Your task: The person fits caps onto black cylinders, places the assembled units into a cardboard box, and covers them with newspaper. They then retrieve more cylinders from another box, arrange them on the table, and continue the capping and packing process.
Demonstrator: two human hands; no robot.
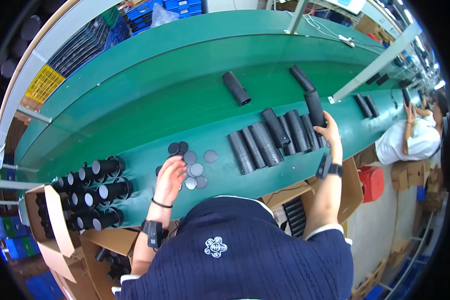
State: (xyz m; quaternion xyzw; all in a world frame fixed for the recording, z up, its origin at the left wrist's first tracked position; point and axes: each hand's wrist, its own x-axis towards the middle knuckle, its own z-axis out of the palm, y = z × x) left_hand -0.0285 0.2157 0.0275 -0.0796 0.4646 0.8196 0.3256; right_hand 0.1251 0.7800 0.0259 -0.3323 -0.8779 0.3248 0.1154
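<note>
My right hand (329,131) is wrapped round the lower end of a black tube (313,106), at the right end of a row of similar tubes (267,142) on the green bench. The tube's far end meets or overlaps another black tube (302,78) lying beyond it; I cannot tell if they touch. My left hand (171,177) hovers with fingers apart beside a loose scatter of round discs (190,157), dark grey and black, one of them shinier. Nothing shows in its grip, though part of the palm is hidden.
Black cylinders with pale ends (110,191) stand grouped at the left, by an open carton (60,220). A lone tube (236,89) lies farther back. A slanted metal post (375,65) rises at the right. Beyond are a red stool (371,183) and a co-worker in white (410,137).
</note>
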